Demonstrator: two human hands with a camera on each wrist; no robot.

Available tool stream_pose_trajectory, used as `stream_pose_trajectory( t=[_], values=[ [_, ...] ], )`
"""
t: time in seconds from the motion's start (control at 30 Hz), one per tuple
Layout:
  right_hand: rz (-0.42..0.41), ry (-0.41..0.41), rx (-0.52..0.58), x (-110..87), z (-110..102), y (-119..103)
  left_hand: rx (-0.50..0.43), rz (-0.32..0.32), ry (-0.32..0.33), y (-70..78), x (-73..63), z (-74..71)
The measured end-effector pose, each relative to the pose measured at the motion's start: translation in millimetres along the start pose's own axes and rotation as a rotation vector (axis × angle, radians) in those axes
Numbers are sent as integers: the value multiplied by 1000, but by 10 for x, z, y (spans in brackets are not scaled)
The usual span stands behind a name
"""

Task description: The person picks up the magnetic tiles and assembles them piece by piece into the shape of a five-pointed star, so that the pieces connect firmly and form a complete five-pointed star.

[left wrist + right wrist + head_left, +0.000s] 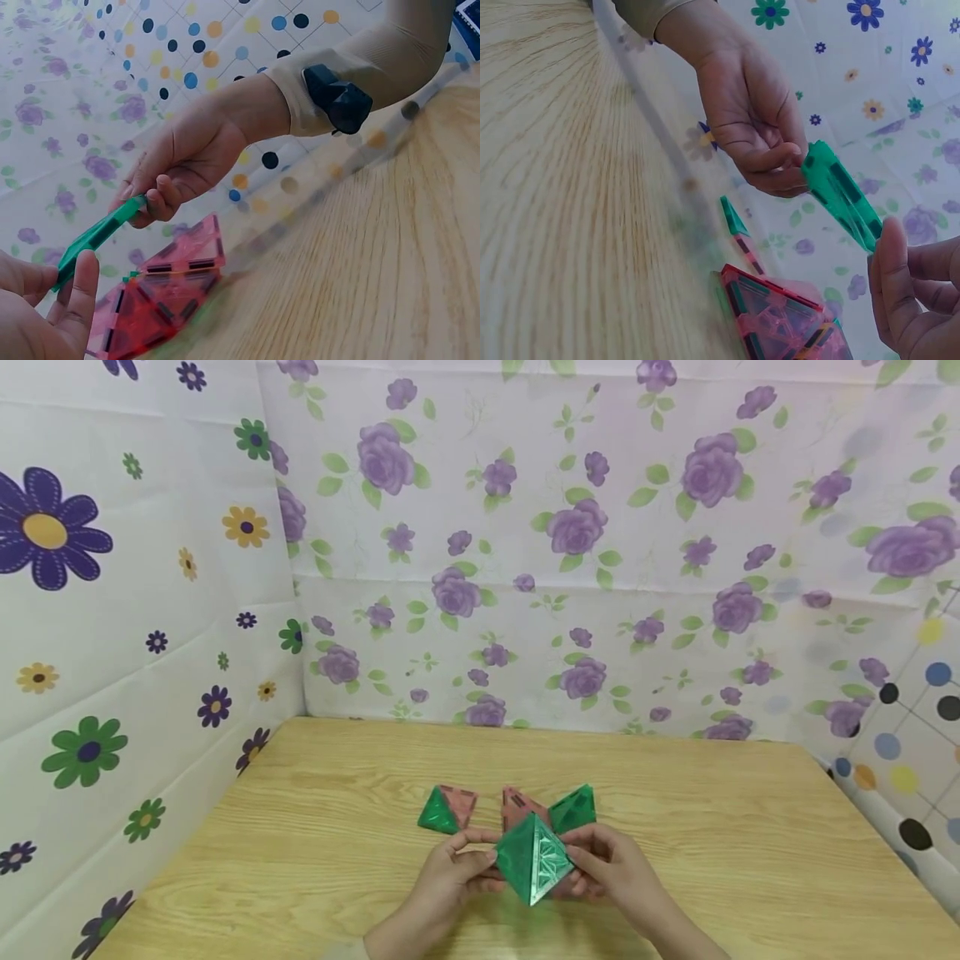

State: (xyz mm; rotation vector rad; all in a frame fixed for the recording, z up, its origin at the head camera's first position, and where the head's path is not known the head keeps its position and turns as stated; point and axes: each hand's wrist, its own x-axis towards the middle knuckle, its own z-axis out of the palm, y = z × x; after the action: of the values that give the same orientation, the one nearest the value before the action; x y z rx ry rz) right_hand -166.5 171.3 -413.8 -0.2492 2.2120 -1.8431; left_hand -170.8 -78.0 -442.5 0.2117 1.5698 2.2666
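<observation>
Two green translucent triangular magnetic tiles [531, 860], meeting along an edge, are raised between my hands above the table. My left hand [446, 877] pinches their left corner with thumb and fingers. At the opposite corner my right hand [617, 870] pinches them too. In the left wrist view, the green tiles [94, 238] appear nearly edge-on, above joined red tiles [169, 292]. Behind the hands, a red tile [519, 806] and a green tile [573, 810] show; the held tiles and hands partly cover the red ones.
To the left lies a flat piece of one green and one red tile [459, 808] side by side. Everything rests on a wood-grain table [337, 793]. A rose-patterned cloth [517, 635] hangs behind it, with a flowered cloth [172, 710] at the left.
</observation>
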Motion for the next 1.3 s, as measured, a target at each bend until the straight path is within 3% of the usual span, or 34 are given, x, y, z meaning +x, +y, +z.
stream_pose_trajectory(
  t=[0.2,0.57,0.77,0.97,1.07,1.3],
  values=[
    [-9,-13,30,-31,-25,57,-5,-37,20,-89,8,52],
    [49,-23,73,-96,-93,169,33,-84,35,-176,22,202],
    [98,-18,113,-146,-133,227,112,-109,-3,-192,10,229],
    [138,-11,140,-161,-155,294,243,-89,-72,-200,-28,250],
    [133,-17,131,-160,-162,320,316,-100,-78,-198,-41,265],
    [117,-24,106,-189,-140,366,382,-107,-75,-241,-35,276]
  ],
)
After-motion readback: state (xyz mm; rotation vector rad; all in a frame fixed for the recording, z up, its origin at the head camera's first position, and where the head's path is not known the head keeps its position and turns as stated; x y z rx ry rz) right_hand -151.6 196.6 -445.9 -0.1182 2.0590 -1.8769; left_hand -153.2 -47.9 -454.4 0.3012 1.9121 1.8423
